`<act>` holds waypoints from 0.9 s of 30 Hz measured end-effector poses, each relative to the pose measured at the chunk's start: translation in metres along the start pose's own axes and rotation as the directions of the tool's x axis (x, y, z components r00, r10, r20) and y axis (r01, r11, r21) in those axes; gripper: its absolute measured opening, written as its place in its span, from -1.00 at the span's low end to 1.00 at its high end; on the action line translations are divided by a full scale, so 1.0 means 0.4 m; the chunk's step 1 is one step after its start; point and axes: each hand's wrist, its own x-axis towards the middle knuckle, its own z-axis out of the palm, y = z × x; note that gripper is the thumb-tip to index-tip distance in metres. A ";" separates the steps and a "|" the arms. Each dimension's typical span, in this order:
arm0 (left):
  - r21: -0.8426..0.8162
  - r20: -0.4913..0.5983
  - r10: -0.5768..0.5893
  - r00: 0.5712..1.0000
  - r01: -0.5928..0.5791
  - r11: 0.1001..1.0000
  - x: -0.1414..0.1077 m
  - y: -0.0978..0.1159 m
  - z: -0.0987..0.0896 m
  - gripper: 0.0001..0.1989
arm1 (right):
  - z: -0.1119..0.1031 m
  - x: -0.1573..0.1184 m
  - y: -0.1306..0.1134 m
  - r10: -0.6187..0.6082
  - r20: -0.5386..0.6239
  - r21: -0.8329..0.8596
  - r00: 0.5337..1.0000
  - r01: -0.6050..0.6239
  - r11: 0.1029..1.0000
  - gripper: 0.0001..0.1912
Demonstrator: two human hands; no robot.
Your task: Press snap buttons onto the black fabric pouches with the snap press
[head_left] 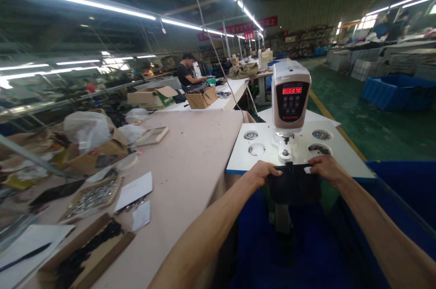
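A black fabric piece (294, 185) hangs over the front edge of the white machine table (235, 155), its top edge just before the machine's lower post. My left hand (265, 172) pinches its upper left corner. At the upper right, my right hand (326, 168) grips the same piece, with a small white tag (308, 170) beside the fingertips. Above stands a white press machine (292, 80) with a red lit counter. Round wells with small metal parts, such as the right well (322, 134), are sunk into the tabletop on both sides.
To the left runs a long covered table (190, 157) bearing a tray of metal parts (91, 196), a cardboard box lid with black pieces (85, 252), papers and cartons. A person (190, 73) works farther back. A blue crate (398, 91) stands on the green floor at right.
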 end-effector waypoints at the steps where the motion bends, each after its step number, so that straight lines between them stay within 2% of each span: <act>1: 0.027 0.021 0.019 1.000 -0.020 0.999 -0.021 -0.012 0.003 -0.67 | -0.003 -0.027 0.008 -0.028 0.033 -0.016 0.999 0.029 0.999 -0.73; 4: 0.223 0.102 0.162 0.981 -0.182 0.958 -0.074 -0.030 0.018 -0.66 | -0.002 -0.095 0.022 -0.085 0.121 0.000 0.989 0.085 0.996 -0.73; 6: 0.334 0.172 0.238 0.956 -0.284 0.899 -0.097 -0.035 0.034 -0.68 | 0.000 -0.127 0.026 -0.089 0.128 0.023 0.988 0.086 0.996 -0.67; 7: 0.350 0.190 0.246 0.950 -0.300 0.887 -0.106 -0.038 0.044 -0.65 | -0.001 -0.139 0.027 -0.093 0.116 0.021 0.989 0.092 0.996 -0.64; 11: 0.308 0.140 0.257 0.956 -0.289 0.906 -0.127 -0.059 0.081 -0.60 | -0.014 -0.169 0.028 -0.123 0.079 -0.065 0.989 0.129 0.990 -0.65; 15: 0.372 0.049 0.322 0.945 -0.317 0.873 -0.130 -0.085 0.100 -0.68 | -0.018 -0.188 0.030 -0.124 0.096 -0.064 0.988 0.130 0.989 -0.68; 22: 0.499 0.044 0.365 0.930 -0.337 0.799 -0.140 -0.117 0.096 -0.69 | 0.006 -0.215 0.041 -0.089 0.083 -0.017 0.993 0.090 0.996 -0.62; 27: 0.527 -0.029 0.408 0.913 -0.332 0.782 -0.171 -0.177 0.091 -0.74 | 0.025 -0.243 0.080 -0.088 0.085 -0.087 0.993 0.095 0.992 -0.58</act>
